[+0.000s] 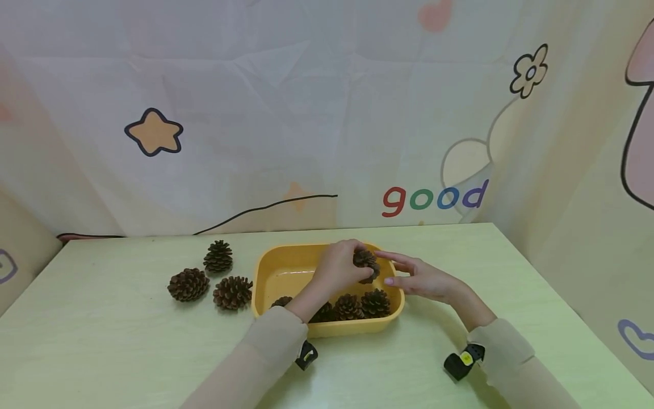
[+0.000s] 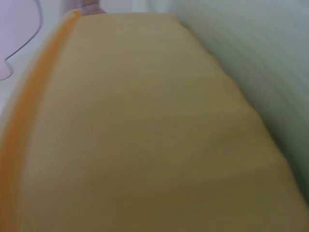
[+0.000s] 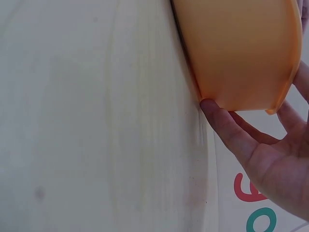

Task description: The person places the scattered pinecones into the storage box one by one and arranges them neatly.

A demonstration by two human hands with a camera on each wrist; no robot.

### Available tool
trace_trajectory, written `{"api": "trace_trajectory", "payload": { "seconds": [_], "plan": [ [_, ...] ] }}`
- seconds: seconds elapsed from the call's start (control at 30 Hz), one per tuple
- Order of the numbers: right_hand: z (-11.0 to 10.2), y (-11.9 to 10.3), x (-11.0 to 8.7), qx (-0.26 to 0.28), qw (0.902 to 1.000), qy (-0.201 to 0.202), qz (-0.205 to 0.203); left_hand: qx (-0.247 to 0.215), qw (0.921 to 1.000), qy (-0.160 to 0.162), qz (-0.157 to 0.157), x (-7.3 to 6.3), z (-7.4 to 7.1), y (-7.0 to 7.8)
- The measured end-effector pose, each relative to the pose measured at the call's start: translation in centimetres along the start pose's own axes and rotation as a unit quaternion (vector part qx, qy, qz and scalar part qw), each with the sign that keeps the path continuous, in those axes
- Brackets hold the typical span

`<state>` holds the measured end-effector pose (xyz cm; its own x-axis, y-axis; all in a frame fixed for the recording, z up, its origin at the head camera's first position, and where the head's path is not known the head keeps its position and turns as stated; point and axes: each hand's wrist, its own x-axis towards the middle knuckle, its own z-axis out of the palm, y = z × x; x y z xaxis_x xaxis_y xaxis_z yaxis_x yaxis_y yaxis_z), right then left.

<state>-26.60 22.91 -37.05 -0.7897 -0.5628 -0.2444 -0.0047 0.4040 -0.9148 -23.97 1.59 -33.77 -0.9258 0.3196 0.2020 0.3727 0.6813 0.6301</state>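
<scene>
My left hand [image 1: 338,264] reaches over a yellow plastic basin [image 1: 286,250] and holds a brown pine cone [image 1: 365,262] between thumb and fingers, near the right end. At that end, my right hand [image 1: 426,279] grips the basin, thumb over the rim and fingers along the outside. The right wrist view has the right hand [image 3: 270,154] with a fingertip at the lower edge of the basin wall [image 3: 241,53]. Several pine cones [image 1: 348,307] lie along the basin's near side, partly covered by the left forearm. The basin's outer wall [image 2: 145,121] fills the left wrist view, hiding the left hand.
Left of the basin, three pine cones rest on the pale table [image 1: 102,341]: an upright one [image 1: 218,257] at the back, one [image 1: 188,284] farther left and one [image 1: 233,292] close to the basin. Behind the table hangs a printed cloth [image 1: 230,113].
</scene>
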Motion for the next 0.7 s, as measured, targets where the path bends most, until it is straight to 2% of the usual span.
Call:
{"api": "trace_trajectory", "payload": {
  "seconds": [0.23,0.37,0.57,0.7],
  "plan": [
    [0.1,-0.2,-0.1,0.001,1.0000,-0.001,-0.001,0.029,0.9994,-0.007,-0.019,0.6,0.9,0.2],
    [0.1,-0.2,-0.1,-0.006,1.0000,0.002,0.002,0.050,0.9982,-0.023,-0.022,0.6,1.2,0.3],
    [0.1,-0.1,-0.1,-0.010,0.9999,0.004,0.004,0.052,0.9970,-0.041,-0.039,0.7,1.7,0.2],
    [0.1,-0.1,-0.1,-0.013,0.9999,0.005,0.002,0.066,0.9945,-0.069,-0.043,0.7,1.8,0.3]
  ]
}}
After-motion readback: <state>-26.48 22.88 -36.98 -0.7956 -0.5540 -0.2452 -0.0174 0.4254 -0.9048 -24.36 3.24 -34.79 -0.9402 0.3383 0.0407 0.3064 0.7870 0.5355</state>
